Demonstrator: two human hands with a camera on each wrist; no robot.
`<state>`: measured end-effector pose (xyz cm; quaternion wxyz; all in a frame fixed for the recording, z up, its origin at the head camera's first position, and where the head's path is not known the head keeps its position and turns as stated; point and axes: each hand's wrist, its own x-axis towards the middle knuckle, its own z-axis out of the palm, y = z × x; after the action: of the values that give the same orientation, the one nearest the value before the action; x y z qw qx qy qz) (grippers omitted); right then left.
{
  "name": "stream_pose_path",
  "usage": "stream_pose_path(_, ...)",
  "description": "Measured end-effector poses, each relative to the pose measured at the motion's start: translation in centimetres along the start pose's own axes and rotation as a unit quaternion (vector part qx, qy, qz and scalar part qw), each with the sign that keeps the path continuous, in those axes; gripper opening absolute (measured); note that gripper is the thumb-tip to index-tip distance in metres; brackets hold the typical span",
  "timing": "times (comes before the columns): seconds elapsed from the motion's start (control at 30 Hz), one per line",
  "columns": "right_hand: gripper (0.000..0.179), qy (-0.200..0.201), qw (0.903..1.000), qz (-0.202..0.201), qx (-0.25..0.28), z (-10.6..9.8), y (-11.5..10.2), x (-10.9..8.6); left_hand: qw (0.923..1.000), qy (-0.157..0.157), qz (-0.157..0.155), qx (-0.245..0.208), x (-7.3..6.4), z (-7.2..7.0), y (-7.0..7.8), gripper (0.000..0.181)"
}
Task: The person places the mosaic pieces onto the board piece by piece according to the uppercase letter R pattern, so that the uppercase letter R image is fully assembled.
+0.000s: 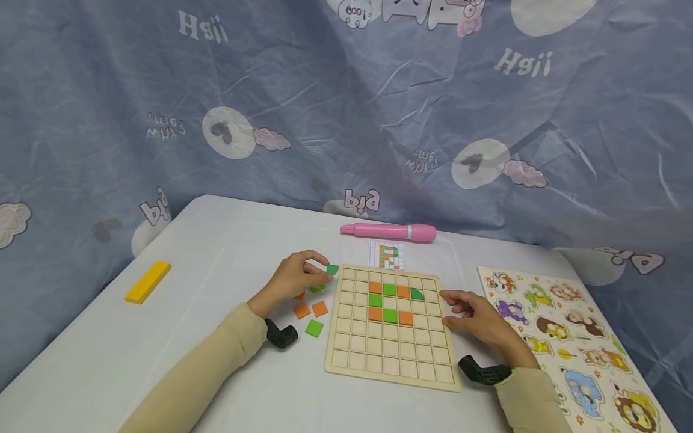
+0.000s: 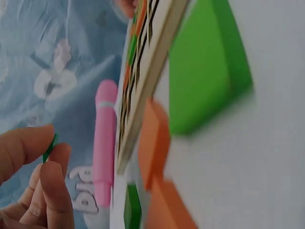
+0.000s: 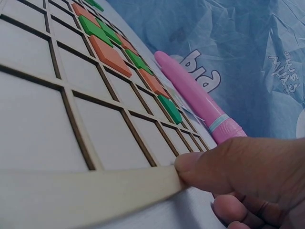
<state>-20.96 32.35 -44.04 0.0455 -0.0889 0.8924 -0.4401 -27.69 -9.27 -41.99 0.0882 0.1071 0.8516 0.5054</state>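
My left hand (image 1: 292, 278) pinches a small dark green tile (image 1: 332, 270) with one rounded corner, held between thumb and fingertips just off the wooden grid board's upper left corner. On the grid board (image 1: 392, 380), orange and light green square tiles fill several cells, and another round-cornered dark green tile (image 1: 417, 294) ends the upper row. At the board's right edge is my right hand (image 1: 479, 320); its thumb (image 3: 193, 163) rests on the rim in the right wrist view, the other fingers loosely bent beside it. Loose orange tiles (image 1: 320, 308) and green tiles (image 1: 314, 328) lie below my left hand.
A pattern card (image 1: 387, 255) lies behind the board, with a pink marker-shaped stick (image 1: 387, 232) beyond it. On the right is an animal puzzle board (image 1: 563, 337), partly under my right forearm. A yellow block (image 1: 148, 282) lies far left. A printed curtain (image 1: 346, 120) hangs behind the table.
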Motion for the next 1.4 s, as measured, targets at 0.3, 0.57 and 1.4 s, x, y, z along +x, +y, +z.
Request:
stream_pose_path(0.3,0.057,0.001,1.0000,0.003,-0.005,-0.1,0.1,-0.1,0.9989,-0.041,0.015,-0.015,0.1,4.0,3.0,0.035)
stream_pose_path(0.57,0.057,0.002,1.0000,-0.001,0.006,0.0,0.1,-0.1,0.9964,-0.075,0.040,0.000,0.4,7.6,5.3,0.032)
stream_pose_path(1.4,0.057,-0.001,1.0000,-0.005,0.007,-0.1,-0.1,-0.1,0.9894,-0.124,0.041,0.064,1.0,14.0,7.6,0.023)
